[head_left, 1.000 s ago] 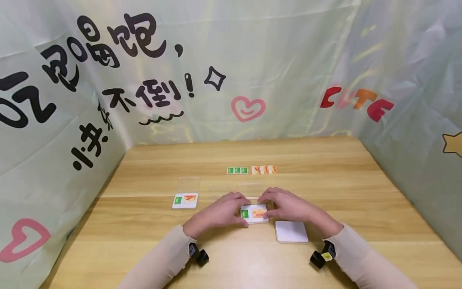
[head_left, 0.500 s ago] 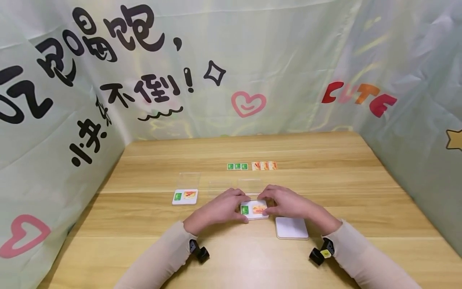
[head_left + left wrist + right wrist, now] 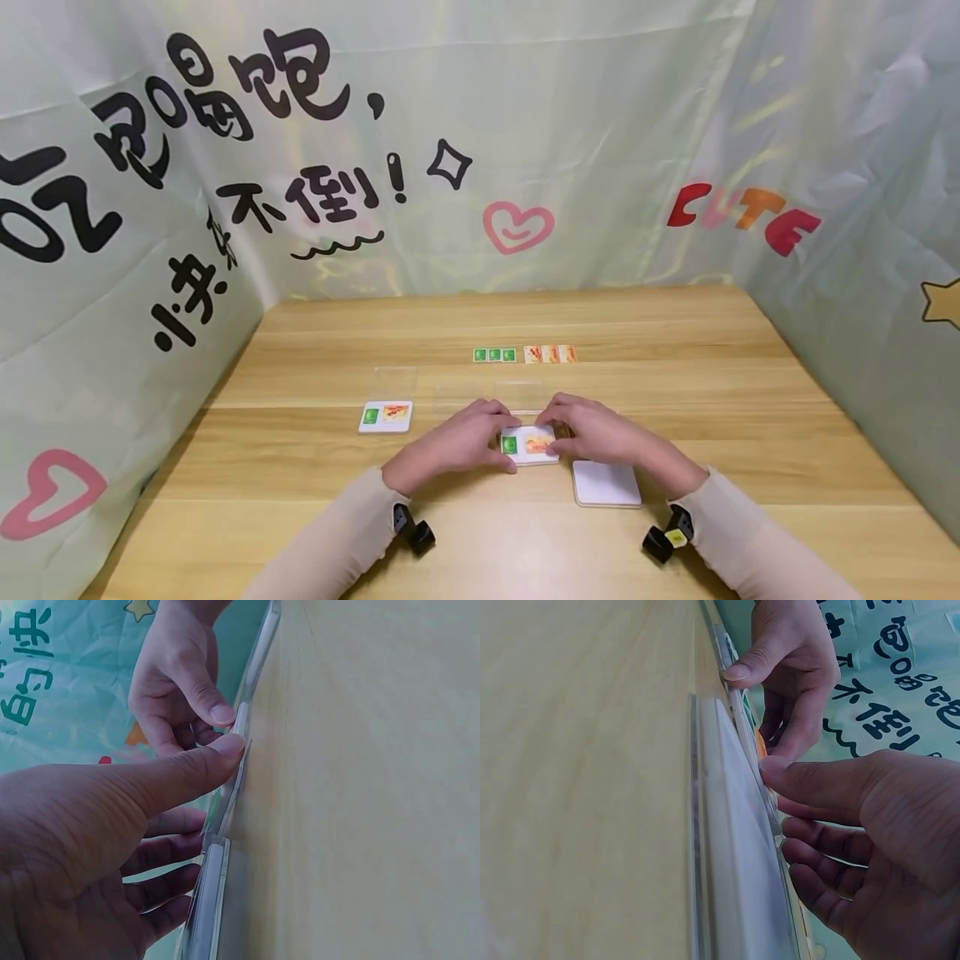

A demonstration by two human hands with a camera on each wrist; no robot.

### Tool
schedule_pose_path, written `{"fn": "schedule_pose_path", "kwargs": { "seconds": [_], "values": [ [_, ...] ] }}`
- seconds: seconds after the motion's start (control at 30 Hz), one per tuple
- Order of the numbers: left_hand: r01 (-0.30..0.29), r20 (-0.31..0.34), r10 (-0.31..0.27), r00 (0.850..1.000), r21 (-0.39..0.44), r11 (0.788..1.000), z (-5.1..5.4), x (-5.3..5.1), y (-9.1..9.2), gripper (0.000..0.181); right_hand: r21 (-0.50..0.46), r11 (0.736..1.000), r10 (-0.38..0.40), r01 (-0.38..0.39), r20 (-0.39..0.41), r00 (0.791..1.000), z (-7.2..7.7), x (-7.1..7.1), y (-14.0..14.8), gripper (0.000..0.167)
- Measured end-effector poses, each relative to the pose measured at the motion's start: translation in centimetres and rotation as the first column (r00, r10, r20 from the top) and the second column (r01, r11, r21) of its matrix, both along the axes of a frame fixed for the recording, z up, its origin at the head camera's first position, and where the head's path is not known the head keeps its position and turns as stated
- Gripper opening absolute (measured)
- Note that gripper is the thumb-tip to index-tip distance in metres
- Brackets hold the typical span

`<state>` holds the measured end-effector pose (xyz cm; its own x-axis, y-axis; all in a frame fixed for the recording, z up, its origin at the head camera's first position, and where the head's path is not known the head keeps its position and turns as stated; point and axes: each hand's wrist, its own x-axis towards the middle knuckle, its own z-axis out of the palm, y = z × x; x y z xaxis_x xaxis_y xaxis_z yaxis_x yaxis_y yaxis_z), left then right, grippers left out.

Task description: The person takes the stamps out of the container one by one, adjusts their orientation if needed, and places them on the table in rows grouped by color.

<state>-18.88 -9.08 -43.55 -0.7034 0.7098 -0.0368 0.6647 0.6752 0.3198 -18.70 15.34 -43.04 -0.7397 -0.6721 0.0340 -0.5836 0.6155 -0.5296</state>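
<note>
A white card [image 3: 521,451] with a green sticker on its left and an orange sticker on its right lies on the table before me in the head view. My left hand [image 3: 459,435] holds its left end, thumb at the near edge and fingers at the far edge. On the other end, my right hand [image 3: 602,428] grips the card in the same way, its thumb by the orange sticker. Both wrist views show the card nearly edge-on, with the left thumb [image 3: 199,776] and right thumb [image 3: 802,776] at its near edge. Clear plastic edges run along it.
Plain white cards [image 3: 607,484] lie right of the held card. A second stickered card [image 3: 385,427] lies to the left, with a clear plastic piece [image 3: 396,381] behind it. Farther back are rows of green stickers [image 3: 495,355] and orange stickers [image 3: 550,354].
The head view tilts slightly and returns. Both hands stay on the card with hardly any visible movement.
</note>
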Motion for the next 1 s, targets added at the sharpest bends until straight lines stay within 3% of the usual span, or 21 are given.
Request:
{"fn": "schedule_pose_path", "kwargs": {
  "seconds": [0.5, 1.0],
  "values": [
    [0.010, -0.010, -0.010, 1.000, 0.002, 1.000, 0.06, -0.05, -0.03, 0.063, -0.017, 1.000, -0.012, 0.012, 0.019, 1.000, -0.03, -0.13, 0.01, 0.020],
    [0.004, -0.014, -0.004, 1.000, -0.001, 1.000, 0.11, -0.02, -0.07, 0.063, -0.027, 1.000, 0.004, -0.004, -0.004, 1.000, -0.07, -0.33, 0.16, 0.021]
  ]
}}
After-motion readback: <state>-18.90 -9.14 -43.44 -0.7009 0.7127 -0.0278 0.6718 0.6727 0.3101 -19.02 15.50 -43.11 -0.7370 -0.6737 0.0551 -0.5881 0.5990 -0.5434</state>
